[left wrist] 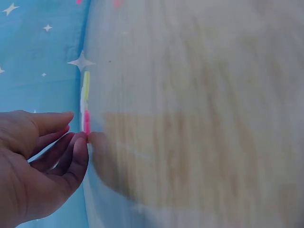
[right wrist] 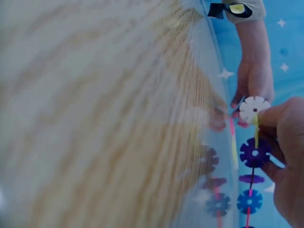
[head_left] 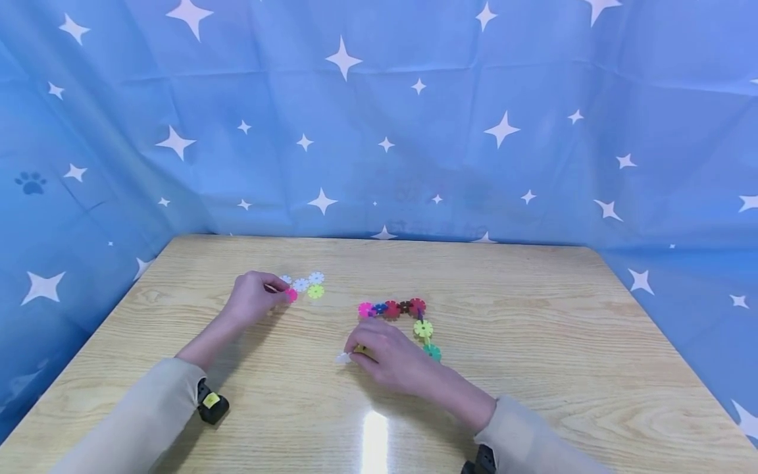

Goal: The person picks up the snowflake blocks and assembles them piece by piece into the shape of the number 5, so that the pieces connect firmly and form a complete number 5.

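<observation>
My left hand (head_left: 254, 297) is at the far left of the table, its fingertips at a pink snowflake disc (head_left: 292, 295). In the left wrist view the fingers are bent, with a gap between them, beside the pink disc (left wrist: 87, 122). My right hand (head_left: 393, 355) pinches a white snowflake disc (right wrist: 251, 108) by its edge. Slotted to it is a yellow disc (right wrist: 257, 128) seen edge-on, then a purple disc (right wrist: 255, 153). More linked discs, such as a red one (head_left: 392, 309) and a green one (head_left: 432, 352), curve behind this hand, which hides part of the chain.
White discs (head_left: 301, 285) and a yellow-green disc (head_left: 316, 291) lie loose beside the left fingertips. The wooden table (head_left: 562, 329) ends at a blue star-printed curtain (head_left: 379, 131) behind and at both sides.
</observation>
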{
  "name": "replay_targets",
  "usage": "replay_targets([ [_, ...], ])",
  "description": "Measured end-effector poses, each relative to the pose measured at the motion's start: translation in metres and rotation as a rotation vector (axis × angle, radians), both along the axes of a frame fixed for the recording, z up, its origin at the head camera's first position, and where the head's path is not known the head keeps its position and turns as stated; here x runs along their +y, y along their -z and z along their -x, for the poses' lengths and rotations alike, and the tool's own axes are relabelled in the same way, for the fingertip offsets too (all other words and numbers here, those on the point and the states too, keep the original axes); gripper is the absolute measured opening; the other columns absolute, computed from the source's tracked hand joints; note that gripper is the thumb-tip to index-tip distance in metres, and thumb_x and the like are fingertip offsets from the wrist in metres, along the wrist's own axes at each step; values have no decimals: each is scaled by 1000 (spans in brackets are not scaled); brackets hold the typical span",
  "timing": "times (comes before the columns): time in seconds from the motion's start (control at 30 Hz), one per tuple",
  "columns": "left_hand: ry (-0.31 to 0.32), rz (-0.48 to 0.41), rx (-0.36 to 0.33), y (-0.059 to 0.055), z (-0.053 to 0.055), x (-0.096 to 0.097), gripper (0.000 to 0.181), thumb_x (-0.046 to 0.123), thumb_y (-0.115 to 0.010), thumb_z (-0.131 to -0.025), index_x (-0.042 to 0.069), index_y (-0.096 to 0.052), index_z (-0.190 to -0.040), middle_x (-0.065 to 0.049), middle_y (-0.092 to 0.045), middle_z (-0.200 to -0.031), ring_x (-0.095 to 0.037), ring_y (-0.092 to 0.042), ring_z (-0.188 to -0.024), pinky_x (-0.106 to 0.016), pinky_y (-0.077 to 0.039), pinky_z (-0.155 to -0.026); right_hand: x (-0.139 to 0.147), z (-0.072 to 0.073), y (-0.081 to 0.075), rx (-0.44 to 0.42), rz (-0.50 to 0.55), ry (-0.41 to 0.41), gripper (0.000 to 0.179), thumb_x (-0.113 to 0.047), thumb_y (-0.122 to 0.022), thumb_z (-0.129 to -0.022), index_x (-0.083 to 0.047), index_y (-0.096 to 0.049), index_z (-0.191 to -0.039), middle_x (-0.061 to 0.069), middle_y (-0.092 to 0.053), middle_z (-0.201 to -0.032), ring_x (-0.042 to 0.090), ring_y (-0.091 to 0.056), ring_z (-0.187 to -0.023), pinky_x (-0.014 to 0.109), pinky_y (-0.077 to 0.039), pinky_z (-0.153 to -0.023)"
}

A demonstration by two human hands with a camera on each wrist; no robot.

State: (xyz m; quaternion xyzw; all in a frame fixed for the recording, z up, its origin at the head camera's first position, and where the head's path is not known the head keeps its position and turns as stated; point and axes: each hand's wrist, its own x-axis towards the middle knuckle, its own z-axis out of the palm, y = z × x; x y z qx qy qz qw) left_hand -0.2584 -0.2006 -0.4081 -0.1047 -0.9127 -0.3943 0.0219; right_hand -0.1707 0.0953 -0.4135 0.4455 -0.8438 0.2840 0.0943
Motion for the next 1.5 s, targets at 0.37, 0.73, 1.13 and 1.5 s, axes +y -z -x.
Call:
replay_targets([
  [0.37,41,43,-43,0,6,5,16,-3,-76,-83,-7,-74,-99,-10,-70,-84,-21,-63,-78,-28,-50,-64,1,0,0,50,42,-2,12,-3,-77,-89,-10,-72,-98,-3,-70,-94,11,-61,-89,19,-51,-80],
  [0.73,63,51,-105,0,-1,1,10,4,-76,-89,-2,-79,-96,-10,-76,-91,-22,-67,-84,-31,-54,-71,1,0,1,88,78,-2,13,0,-76,-88,-9,-72,-97,-1,-69,-93,12,-61,-88,18,-51,-78],
  [1.13,176,30,-113,0,-11,-4,17,-3,-77,-85,-4,-77,-101,-13,-67,-102,-29,-68,-93,-32,-56,-74,1,0,2,88,115,-17,14,2,-76,-88,-8,-71,-97,0,-69,-92,11,-61,-87,17,-52,-79],
  [1.5,241,5,-217,-2,-19,-2,22,1,-82,-82,-2,-74,-102,-7,-68,-92,-20,-59,-83,-33,-51,-72,1,1,2,77,112,-13,14,1,-76,-88,-8,-72,-98,-1,-69,-93,10,-62,-88,17,-52,-80],
])
